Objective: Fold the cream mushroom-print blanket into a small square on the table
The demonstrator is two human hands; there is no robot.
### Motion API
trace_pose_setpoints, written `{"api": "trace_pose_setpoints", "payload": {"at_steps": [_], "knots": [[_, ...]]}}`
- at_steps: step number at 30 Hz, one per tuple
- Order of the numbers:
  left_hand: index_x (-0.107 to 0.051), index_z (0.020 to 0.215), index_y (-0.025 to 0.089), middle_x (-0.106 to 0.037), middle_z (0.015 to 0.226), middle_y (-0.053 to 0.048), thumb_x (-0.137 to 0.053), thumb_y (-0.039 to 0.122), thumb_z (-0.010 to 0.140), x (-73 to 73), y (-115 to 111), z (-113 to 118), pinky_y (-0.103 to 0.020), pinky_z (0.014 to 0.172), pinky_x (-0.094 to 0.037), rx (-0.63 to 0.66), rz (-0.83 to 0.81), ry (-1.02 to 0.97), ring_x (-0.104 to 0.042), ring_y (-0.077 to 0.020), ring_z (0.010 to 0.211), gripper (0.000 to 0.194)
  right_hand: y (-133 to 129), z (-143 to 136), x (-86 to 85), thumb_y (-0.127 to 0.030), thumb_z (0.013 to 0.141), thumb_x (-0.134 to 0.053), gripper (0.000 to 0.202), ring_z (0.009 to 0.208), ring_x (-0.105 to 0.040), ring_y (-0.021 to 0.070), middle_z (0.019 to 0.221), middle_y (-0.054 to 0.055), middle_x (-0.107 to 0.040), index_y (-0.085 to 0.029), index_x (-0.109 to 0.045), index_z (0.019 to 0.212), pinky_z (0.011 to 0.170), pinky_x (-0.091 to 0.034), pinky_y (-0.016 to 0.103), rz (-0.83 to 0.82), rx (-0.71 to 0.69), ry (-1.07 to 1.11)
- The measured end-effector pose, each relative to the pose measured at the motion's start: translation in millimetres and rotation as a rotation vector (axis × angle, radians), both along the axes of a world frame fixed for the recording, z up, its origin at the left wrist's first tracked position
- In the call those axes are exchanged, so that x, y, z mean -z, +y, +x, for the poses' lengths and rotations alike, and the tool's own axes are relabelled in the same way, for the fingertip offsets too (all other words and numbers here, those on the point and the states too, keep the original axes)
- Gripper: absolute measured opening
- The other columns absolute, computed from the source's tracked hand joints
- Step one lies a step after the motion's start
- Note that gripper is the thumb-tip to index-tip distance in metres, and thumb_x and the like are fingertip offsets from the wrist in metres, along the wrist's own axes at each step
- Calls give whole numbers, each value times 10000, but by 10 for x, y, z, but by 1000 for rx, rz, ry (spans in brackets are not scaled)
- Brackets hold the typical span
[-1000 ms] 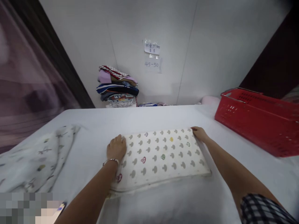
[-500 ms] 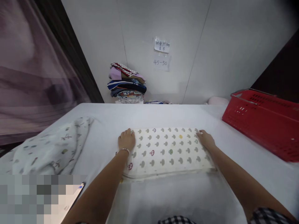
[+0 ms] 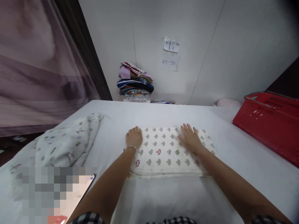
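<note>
A cream cloth (image 3: 161,155) printed with grey mushrooms and a few coloured ones lies folded in front of me. Its upper part forms a flat rectangle, and a plain whitish layer (image 3: 173,193) spreads from it toward my body. On the cloth's left edge rests my left hand (image 3: 134,137), wearing a bracelet, fingers pointing forward and nothing visibly gripped. My right hand (image 3: 192,140) lies palm down over the right half of the printed part, its fingers spread and slightly blurred.
At left, a crumpled white patterned cloth (image 3: 67,140) lies beside a phone (image 3: 79,194), partly pixelated. A red basket (image 3: 266,121) stands at right. Folded fabrics (image 3: 135,82) are stacked behind the white table (image 3: 112,109), near a wall (image 3: 201,37) with handwritten notes.
My right hand has left the cloth's far right corner, moved left onto its printed surface and spread its fingers. My left hand stays at the left edge. The view has turned slightly left.
</note>
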State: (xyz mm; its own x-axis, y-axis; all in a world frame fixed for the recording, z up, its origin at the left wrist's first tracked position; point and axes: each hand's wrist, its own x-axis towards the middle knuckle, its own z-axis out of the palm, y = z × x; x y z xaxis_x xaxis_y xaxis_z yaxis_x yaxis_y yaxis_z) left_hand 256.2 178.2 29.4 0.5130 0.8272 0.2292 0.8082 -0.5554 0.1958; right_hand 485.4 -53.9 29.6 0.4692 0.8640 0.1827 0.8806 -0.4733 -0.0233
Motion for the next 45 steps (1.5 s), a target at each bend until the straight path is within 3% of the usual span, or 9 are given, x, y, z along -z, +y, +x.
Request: {"api": "trace_pose_setpoints", "payload": {"at_steps": [7, 13, 17, 22, 27, 31, 36, 41, 45], "knots": [[-475, 1221, 166, -558, 1211, -120, -298, 332, 900, 23, 12, 8, -419, 936, -327, -13, -48, -51, -451, -260, 1131, 403, -26, 206, 298, -607, 874, -176, 710, 1372, -124, 253, 1490, 85, -209, -170, -230, 1431, 1083, -68, 523, -120, 112, 121], [-425, 1302, 170, -477, 1338, -110, -359, 414, 881, -128, 99, -60, -369, 1029, -276, -42, -409, -279, -396, -237, 1252, 490, -66, 143, 112, -557, 889, -193, 663, 1366, -161, 255, 1487, 96, -217, -161, -273, 1414, 1081, -123, 521, -123, 127, 208], [-481, 1261, 160, -498, 1326, -78, -270, 439, 911, -284, 116, -422, -272, 996, -337, -38, -492, -357, -450, -174, 1216, 494, -381, -35, 2, -496, 904, -186, 597, 1371, -136, 263, 1495, 89, -196, -195, -275, 1412, 1061, -160, 543, -40, 68, 115], [-503, 1231, 156, -504, 1311, -103, -382, 447, 877, -263, -421, -974, -326, 1012, -335, -30, -366, -356, -463, -204, 1190, 474, -917, -150, 139, -505, 882, -229, 601, 1353, -183, 290, 1480, 114, -233, -208, -295, 1400, 1025, -189, 577, -55, 151, 5], [-493, 1230, 232, -392, 1410, -47, -426, 398, 873, -31, -1031, -1221, -410, 1075, -242, 247, -181, -184, -308, -212, 1308, 399, -1055, -26, 314, -534, 866, -196, 621, 1348, -200, 288, 1480, 92, -238, -221, -346, 1380, 1014, -225, 564, -129, 270, 104], [-453, 1268, 197, -390, 1406, -73, -426, 351, 874, 40, -1109, -1373, -346, 1057, -291, 67, -236, -318, -344, -189, 1289, 425, -1042, -17, 259, -578, 849, -216, 648, 1343, -218, 299, 1458, 108, -289, -218, -390, 1359, 1015, -228, 575, -101, 276, 160], [-503, 1203, 189, -591, 1152, -68, -436, 304, 855, -45, -1151, -1551, -283, 852, -443, -167, -388, -418, -575, -159, 975, 373, -950, -516, 122, -525, 882, -183, 627, 1361, -176, 281, 1469, 109, -264, -187, -357, 1380, 1048, -191, 564, -16, 64, 179], [-604, 983, 183, -616, 993, -72, -453, 331, 837, -158, -1222, -1547, -289, 733, -431, -155, -404, -199, -584, -186, 888, 256, -616, -1311, -13, -516, 897, -260, 590, 1370, -155, 226, 1474, 62, -257, -212, -329, 1398, 1097, -159, 469, -47, -367, 329], [-600, 889, 184, -591, 975, -69, -499, 358, 813, -145, -1217, -1473, -273, 699, -412, -158, -377, -206, -576, -181, 869, 215, -255, -1703, -90, -498, 903, -295, 564, 1372, -152, 221, 1471, 55, -264, -229, -332, 1397, 1099, -148, 468, -38, -542, 331]]}}
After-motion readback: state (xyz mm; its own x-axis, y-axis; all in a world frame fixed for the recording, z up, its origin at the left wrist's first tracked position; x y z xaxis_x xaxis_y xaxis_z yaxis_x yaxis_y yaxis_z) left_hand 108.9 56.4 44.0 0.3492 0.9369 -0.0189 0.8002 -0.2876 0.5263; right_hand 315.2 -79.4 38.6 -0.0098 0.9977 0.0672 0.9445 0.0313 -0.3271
